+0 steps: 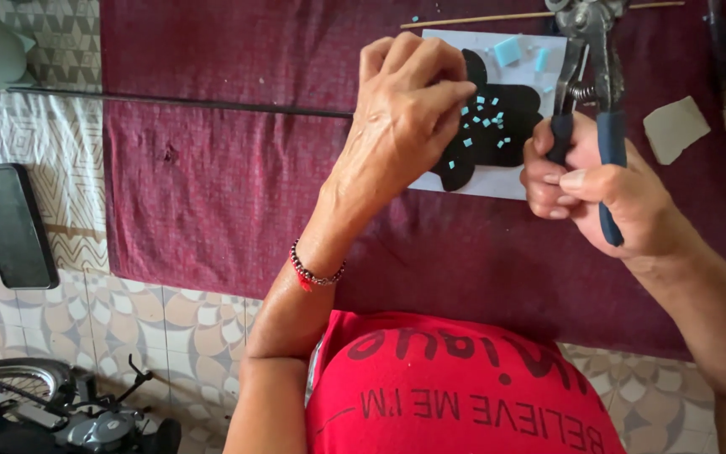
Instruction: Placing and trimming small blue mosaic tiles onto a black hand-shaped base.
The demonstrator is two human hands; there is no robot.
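My left hand [405, 109] hovers over a white sheet [497, 181] bearing a black shape [506, 134], fingertips pinched together at the shape's left side; whether a chip sits between them is hidden. Several small light-blue chips [485, 113] lie scattered on the black shape. Two larger light-blue pieces [507, 50] rest at the sheet's top. My right hand [590, 189] grips the blue handles of metal nippers [594, 50], whose jaws point away from me at the sheet's right edge.
A dark red cloth [212, 185] covers the work surface. A thin wooden stick [481, 17] lies beyond the sheet. A beige tile fragment [674, 126] sits at the right. A black phone [12, 223] lies at the left on patterned fabric. A wheeled object [44, 412] stands on the tiled floor.
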